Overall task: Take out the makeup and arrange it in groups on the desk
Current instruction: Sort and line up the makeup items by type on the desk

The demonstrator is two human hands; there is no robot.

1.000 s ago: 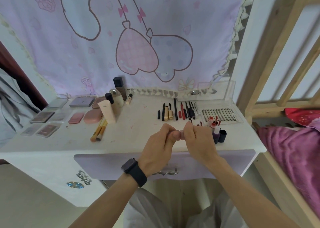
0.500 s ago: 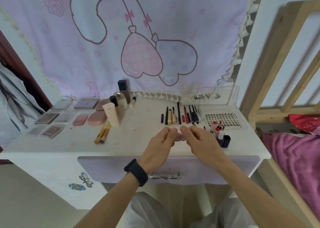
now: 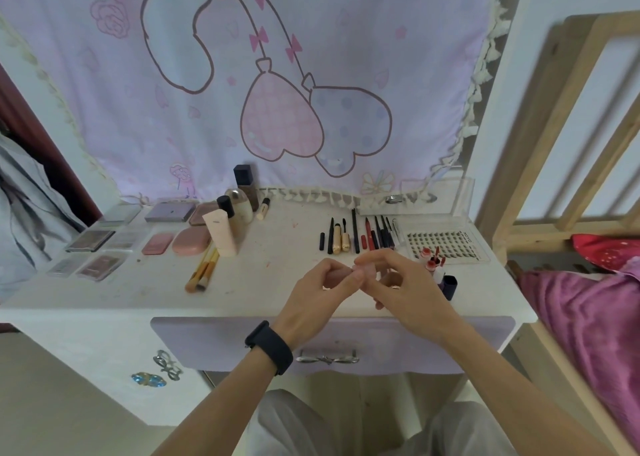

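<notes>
Both hands meet just above the desk's (image 3: 263, 293) front edge, right of its middle. The left hand (image 3: 317, 305), with a black watch (image 3: 270, 347) on its wrist, and the right hand (image 3: 403, 291) each pinch one end of a small pink item (image 3: 364, 268) with thumb and fingertips; what kind of makeup it is cannot be told. Below them the lilac drawer (image 3: 214, 341) front sits closed.

Just beside the right hand, toward the front right corner, stands a cluster of lip tubes (image 3: 431, 265) with a dark cap (image 3: 449, 286). Toward the front left lie two wooden-handled brushes (image 3: 204, 268).

Farther back, a lash tray (image 3: 446, 244) lies near the right edge, with a row of pencils and slim wands (image 3: 356, 234) beside it. Left of the middle are a cream tube (image 3: 220, 232) and two pink compacts (image 3: 190, 241), and flat palettes (image 3: 93, 244) fill the left side.

Bottles (image 3: 246, 185) stand along the back edge, and a clear box (image 3: 429, 196) sits at the back right corner.
</notes>
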